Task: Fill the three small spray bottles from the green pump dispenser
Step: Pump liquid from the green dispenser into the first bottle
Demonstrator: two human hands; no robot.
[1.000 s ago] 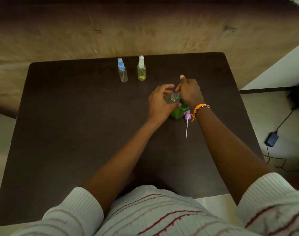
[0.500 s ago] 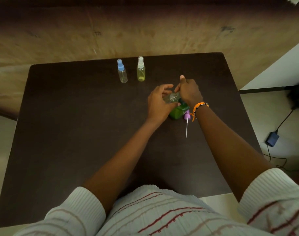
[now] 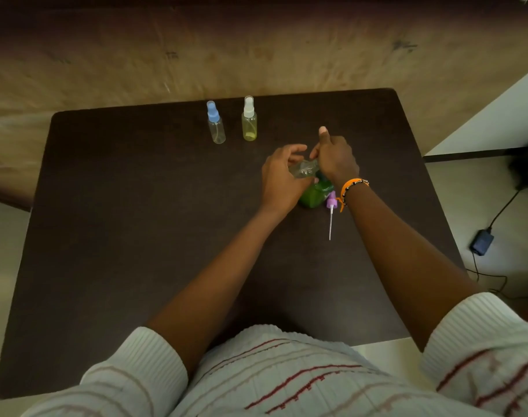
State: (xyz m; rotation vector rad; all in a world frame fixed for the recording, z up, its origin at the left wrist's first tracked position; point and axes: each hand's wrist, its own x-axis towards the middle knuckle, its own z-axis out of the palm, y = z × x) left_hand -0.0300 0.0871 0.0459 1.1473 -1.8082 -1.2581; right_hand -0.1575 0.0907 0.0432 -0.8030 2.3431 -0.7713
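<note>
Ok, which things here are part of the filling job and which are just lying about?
Job: green dispenser; clear bottle held in left hand; right hand on the pump; purple sprayer lying on the table; blue-capped bottle; white-capped bottle.
Lying about: adapter and its cable on the floor.

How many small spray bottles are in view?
3: blue-capped bottle and white-capped bottle stand at the table's far edge; an uncapped bottle is held in the left hand at the green dispenser.

Single head-worn wide-angle view, looking steeply forward and down from the near edge of the dark brown rectangular table (image 3: 112,236).
</note>
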